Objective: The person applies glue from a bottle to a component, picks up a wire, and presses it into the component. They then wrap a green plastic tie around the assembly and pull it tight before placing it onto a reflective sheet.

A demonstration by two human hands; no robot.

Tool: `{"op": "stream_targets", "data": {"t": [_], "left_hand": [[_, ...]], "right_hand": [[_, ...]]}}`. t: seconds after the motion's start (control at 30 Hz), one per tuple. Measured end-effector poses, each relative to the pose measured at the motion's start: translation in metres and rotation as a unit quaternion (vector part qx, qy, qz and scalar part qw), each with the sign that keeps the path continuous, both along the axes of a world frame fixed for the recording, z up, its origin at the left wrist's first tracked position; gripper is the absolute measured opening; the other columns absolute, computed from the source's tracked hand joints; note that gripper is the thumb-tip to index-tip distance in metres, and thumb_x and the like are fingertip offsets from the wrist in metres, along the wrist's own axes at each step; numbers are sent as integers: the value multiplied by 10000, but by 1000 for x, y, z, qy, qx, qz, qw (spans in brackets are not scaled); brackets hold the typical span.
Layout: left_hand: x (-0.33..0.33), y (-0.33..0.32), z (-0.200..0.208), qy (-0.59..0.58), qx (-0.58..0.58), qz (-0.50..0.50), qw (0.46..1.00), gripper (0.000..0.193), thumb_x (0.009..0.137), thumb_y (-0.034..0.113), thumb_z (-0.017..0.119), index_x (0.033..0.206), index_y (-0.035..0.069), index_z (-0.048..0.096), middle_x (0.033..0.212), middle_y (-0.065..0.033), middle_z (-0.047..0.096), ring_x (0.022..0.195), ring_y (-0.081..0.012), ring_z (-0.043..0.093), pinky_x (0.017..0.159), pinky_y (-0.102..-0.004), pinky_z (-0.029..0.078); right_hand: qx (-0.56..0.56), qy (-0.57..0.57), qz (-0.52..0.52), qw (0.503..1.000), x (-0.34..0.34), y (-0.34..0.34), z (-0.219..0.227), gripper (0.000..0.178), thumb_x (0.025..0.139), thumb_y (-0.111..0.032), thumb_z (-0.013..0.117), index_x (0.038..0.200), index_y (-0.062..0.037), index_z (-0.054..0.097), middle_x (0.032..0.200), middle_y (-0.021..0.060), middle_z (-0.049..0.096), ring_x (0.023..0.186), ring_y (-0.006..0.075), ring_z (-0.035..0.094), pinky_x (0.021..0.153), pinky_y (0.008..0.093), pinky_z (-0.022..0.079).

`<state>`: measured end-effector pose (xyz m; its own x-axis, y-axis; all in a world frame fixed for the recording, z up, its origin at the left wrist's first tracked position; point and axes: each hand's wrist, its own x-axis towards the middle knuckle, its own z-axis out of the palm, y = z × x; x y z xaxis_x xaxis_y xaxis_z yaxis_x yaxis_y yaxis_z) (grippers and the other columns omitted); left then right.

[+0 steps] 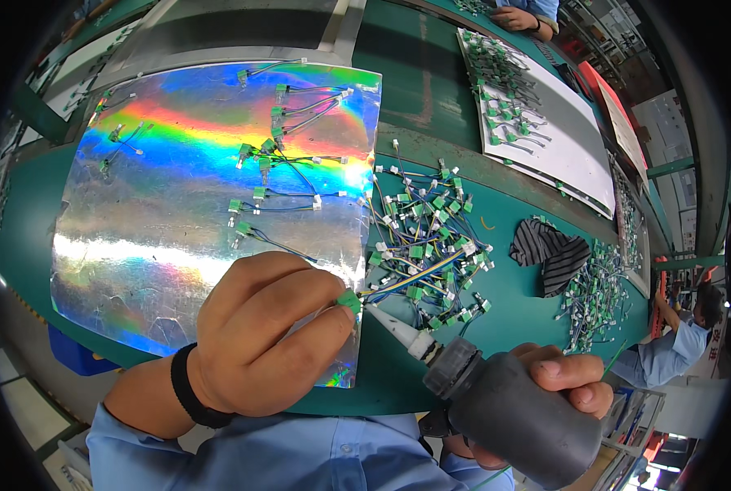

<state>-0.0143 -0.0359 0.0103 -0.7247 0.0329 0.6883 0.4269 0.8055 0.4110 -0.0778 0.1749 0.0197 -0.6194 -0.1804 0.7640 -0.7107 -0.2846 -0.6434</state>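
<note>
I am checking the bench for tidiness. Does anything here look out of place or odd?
One thing: a striped dark cloth lies crumpled on the green table, between the pile of wired green connectors and a second heap. The left hand pinches a green connector; the right hand aims a dark squeeze bottle at it.

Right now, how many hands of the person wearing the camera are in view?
2. The left hand pinches a green connector at the foil sheet's edge; the right hand grips a dark bottle at lower right.
</note>
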Motion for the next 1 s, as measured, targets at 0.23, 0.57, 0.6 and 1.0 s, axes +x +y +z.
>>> {"op": "stream_targets", "data": {"t": [0.23,0.57,0.6,1.0], "left_hand": [[0,0,0,-2,-1,-1,1000,325,620,-65,624,900,60,517,914,-107,564,785,-276,532,634,-338,441],[0,0,0,-1,5,5,1000,326,625,-62,623,906,63,515,900,-104,568,777,-275,533,636,-337,441],[0,0,0,-1,6,6,1000,326,625,-63,622,906,64,515,898,-103,568,775,-275,533,636,-337,441],[-1,0,-1,-3,15,3,1000,322,621,-69,622,895,63,518,891,-100,569,767,-273,536,633,-337,442]], "right_hand": [[12,6,-3,1000,0,0,0,740,546,-187,851,1091,-36,373,974,175,463,677,186,521,597,281,450],[10,19,8,1000,-3,1,-2,782,520,-193,865,1092,-32,357,973,178,463,675,190,524,582,282,454],[12,20,8,1000,-3,1,-2,788,516,-194,867,1093,-33,355,974,177,463,677,190,525,583,282,454],[11,30,23,999,-4,-2,-2,795,518,-210,867,1103,-40,356,980,168,462,702,185,536,625,280,466]]}}
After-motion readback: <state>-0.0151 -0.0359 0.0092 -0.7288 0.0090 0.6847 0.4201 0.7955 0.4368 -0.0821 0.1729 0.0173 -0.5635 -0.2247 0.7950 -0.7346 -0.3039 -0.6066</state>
